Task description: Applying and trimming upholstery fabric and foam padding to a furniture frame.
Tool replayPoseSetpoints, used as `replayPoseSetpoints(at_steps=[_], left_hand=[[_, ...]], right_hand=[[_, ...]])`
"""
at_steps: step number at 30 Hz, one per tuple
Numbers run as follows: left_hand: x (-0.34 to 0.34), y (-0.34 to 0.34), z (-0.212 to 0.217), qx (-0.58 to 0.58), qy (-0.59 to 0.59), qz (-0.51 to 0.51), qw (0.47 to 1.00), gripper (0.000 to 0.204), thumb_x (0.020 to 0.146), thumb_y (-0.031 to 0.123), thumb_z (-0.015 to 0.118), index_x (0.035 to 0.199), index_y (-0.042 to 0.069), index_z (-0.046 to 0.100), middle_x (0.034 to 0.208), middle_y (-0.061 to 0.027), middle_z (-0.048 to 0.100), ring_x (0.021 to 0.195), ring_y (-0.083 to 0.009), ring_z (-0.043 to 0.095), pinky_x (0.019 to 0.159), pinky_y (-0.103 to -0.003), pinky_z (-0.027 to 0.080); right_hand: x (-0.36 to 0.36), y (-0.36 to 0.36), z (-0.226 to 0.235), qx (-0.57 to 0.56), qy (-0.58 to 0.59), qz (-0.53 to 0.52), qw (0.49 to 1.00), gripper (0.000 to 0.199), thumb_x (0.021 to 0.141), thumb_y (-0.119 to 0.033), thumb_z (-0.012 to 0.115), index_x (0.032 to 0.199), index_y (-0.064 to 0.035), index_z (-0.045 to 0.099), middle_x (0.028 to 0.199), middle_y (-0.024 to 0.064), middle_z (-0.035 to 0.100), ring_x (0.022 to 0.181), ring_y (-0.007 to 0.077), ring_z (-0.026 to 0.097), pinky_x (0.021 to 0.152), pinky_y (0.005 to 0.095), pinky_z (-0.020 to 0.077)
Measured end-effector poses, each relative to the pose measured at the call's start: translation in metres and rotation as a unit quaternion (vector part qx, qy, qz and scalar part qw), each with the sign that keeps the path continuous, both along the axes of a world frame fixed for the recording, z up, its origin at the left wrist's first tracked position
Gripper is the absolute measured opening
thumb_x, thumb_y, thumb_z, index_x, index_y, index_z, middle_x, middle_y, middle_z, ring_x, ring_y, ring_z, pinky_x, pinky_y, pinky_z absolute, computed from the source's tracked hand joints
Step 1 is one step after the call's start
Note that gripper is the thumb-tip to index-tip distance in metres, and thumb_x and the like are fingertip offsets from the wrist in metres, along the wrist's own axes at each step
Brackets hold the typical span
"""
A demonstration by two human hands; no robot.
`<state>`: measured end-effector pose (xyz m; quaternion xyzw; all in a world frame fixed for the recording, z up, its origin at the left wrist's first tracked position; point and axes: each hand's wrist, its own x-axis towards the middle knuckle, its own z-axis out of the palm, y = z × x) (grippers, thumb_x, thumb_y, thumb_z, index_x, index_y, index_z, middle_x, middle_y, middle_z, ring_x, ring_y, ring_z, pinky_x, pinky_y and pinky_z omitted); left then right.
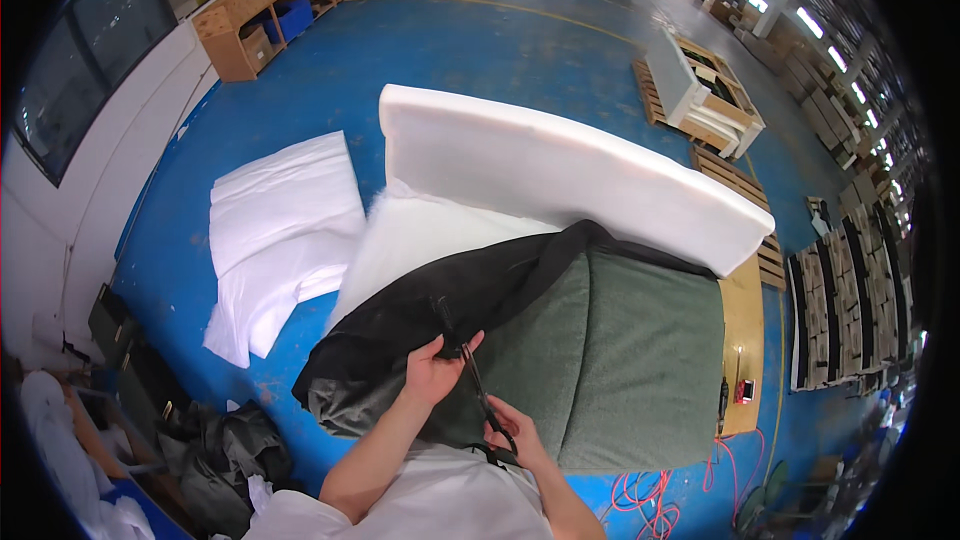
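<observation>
My right hand (pixel 515 428) is closed round the handles of a pair of dark scissors (pixel 479 386), whose blades point up toward my other hand. My left hand (pixel 436 370) pinches a bit of black fabric (pixel 450 285) beside the scissors' tips. This fabric runs along the edge of a green-grey upholstery cover (pixel 640 360) drawn over the right part of a seat. White fluffy padding (pixel 430 240) shows bare on the seat's left part. Behind it rises a long white padded back (pixel 570 150).
White wadding sheets (pixel 285 220) lie on the blue floor at left. Dark cloth (pixel 230 450) is heaped at lower left. A wooden board (pixel 740 340) holds a small red item (pixel 745 392); red hose (pixel 645 505) coils below. Pallets and a furniture frame (pixel 710 90) stand at far right.
</observation>
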<state>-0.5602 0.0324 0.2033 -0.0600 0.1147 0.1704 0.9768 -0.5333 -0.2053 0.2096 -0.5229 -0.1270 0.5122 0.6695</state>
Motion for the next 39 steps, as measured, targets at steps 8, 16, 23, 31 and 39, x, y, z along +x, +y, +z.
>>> replayPoseSetpoints(at_steps=[8,16,23,31,39], left_hand=[[-0.003,0.001,-0.002,0.049,-0.053,-0.091,0.993,0.027,0.093,0.008,0.058,0.116,-0.007,0.064,0.127,-0.0195,0.065,0.138,-0.0439,0.044,0.123,-0.052,0.027],[-0.002,-0.015,-0.008,0.043,0.077,-0.074,0.993,0.026,0.092,0.011,0.058,0.111,-0.004,0.067,0.120,-0.0146,0.070,0.140,-0.0468,0.040,0.124,-0.055,0.024],[-0.001,-0.022,0.007,0.056,0.093,-0.056,0.993,0.034,0.090,0.009,0.057,0.121,-0.003,0.062,0.126,-0.0144,0.067,0.140,-0.0465,0.041,0.125,-0.056,0.022],[-0.003,-0.024,0.005,0.048,0.089,-0.050,0.994,0.036,0.088,0.009,0.058,0.122,-0.001,0.062,0.124,-0.0115,0.068,0.138,-0.0460,0.043,0.125,-0.056,0.021],[-0.008,-0.021,0.006,0.063,0.095,-0.089,0.989,0.035,0.083,0.008,0.058,0.116,-0.003,0.063,0.120,-0.0138,0.069,0.140,-0.0447,0.042,0.123,-0.054,0.026]], right_hand=[[0.008,-0.001,-0.002,0.005,0.016,0.020,1.000,0.081,0.083,0.001,0.072,0.155,-0.0006,0.035,0.097,0.0047,0.061,0.084,0.0137,0.058,0.077,0.0287,0.0498],[0.018,0.021,0.000,0.048,-0.007,0.005,0.999,0.082,0.083,0.001,0.072,0.155,-0.0020,0.033,0.102,0.0037,0.058,0.092,0.0131,0.055,0.082,0.0285,0.0478],[0.010,0.024,0.007,0.088,0.053,0.017,0.995,0.079,0.088,0.000,0.069,0.156,-0.0037,0.029,0.097,0.0031,0.055,0.086,0.0123,0.054,0.079,0.0261,0.0474],[0.006,0.019,0.006,0.056,0.009,0.012,0.998,0.077,0.090,-0.001,0.067,0.156,-0.0037,0.028,0.093,0.0051,0.059,0.072,0.0127,0.059,0.065,0.0270,0.0500],[0.006,0.012,0.008,0.013,0.002,0.026,1.000,0.073,0.088,0.001,0.065,0.154,-0.0027,0.035,0.093,0.0075,0.062,0.074,0.0159,0.063,0.067,0.0299,0.0527]])
